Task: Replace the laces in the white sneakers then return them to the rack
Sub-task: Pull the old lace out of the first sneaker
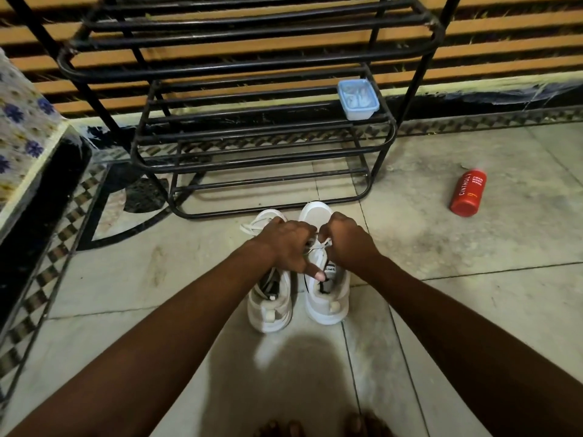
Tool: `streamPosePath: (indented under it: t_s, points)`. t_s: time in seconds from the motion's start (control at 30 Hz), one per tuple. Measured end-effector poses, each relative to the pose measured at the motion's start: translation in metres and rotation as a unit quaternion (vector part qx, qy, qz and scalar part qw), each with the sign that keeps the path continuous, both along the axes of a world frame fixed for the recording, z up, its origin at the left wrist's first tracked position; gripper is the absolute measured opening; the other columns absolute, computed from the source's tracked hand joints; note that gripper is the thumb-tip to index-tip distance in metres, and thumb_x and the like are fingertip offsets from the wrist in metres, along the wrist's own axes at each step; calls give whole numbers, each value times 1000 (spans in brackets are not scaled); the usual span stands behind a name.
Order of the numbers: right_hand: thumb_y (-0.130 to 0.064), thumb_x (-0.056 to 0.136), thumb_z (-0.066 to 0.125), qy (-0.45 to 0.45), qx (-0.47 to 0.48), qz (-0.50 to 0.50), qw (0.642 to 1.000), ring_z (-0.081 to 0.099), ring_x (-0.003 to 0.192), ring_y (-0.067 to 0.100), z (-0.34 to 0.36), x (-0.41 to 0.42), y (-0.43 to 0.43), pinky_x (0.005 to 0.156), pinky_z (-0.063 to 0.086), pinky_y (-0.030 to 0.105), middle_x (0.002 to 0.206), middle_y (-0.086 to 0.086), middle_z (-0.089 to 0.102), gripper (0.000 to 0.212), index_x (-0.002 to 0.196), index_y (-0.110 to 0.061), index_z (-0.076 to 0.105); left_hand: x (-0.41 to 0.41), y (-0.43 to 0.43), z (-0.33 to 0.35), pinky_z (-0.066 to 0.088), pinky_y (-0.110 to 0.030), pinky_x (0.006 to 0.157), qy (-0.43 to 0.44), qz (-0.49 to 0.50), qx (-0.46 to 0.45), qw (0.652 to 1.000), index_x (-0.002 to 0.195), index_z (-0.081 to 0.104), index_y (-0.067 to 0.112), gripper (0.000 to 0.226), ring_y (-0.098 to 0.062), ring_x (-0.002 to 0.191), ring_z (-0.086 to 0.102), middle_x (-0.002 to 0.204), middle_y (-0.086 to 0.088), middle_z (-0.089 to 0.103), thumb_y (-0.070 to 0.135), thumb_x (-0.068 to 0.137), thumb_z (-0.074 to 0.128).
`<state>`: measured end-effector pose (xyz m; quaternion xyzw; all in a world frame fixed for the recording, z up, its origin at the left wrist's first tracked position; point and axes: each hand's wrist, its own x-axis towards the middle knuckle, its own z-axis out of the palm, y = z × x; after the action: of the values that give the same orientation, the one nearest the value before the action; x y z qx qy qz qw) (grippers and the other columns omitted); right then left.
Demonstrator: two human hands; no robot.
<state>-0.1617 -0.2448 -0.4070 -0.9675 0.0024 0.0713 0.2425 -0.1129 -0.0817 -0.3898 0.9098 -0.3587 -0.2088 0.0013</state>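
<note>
At frame centre the left hand (285, 244) and right hand (345, 242) pinched the lace (318, 246) of one sneaker (326, 307), apparently mid-lacing; the next move likely needed an even pull.

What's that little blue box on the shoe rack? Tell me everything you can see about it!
The blue box is a small tub with rounded corners, pale and see-through like plastic. Something whitish shows inside, but what it is cannot be told. It sits flat and upright on the bars of a shelf of the black rack, near the shelf's right end. Only the bars touch it.
</note>
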Motion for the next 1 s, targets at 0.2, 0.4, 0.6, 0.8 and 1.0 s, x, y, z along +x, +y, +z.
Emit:
streamPosePath:
  t_s: [0.2,0.4,0.6,0.8,1.0]
  points:
    - [-10,88,55,-2,-31,39,999,58,99,33,-14,14,-3,80,46,37,107,11,56,8,90,-13,63,-3,-6,-1,34,-47,105,-26,-10,36,999,122,58,24,90,-22,122,55,120,3,63,91,63,64]
    - [-3,85,61,-17,231,-227,946,65,72,30,-18,18,-20,67,52,37,84,20,71,6,79,-5,61,-2,-12,-2,26,-49,114,-29,-9,66,997,141,50,20,107,-26,137,47,144,-5,56,92,63,62]
    - [12,80,51,44,469,-301,829,53,51,15,-15,13,-20,50,40,21,68,10,59,20,78,-6,59,-4,-17,-2,29,-49,114,-34,-11,74,997,139,49,19,104,-26,135,48,143,-4,56,91,65,64]
    - [-6,79,69,-14,111,1,994,63,78,11,-6,19,-41,69,41,14,78,-4,71,6,78,-10,73,-6,-18,-1,29,-49,116,-24,-3,79,997,143,47,18,107,-25,138,45,146,-5,54,90,66,64]
    - [1,91,54,26,468,-239,851,49,51,11,-2,23,-41,53,41,25,58,0,55,20,80,-10,66,-3,-18,-4,13,-53,123,-10,12,66,998,144,46,22,109,-24,145,38,150,-3,50,94,63,61]
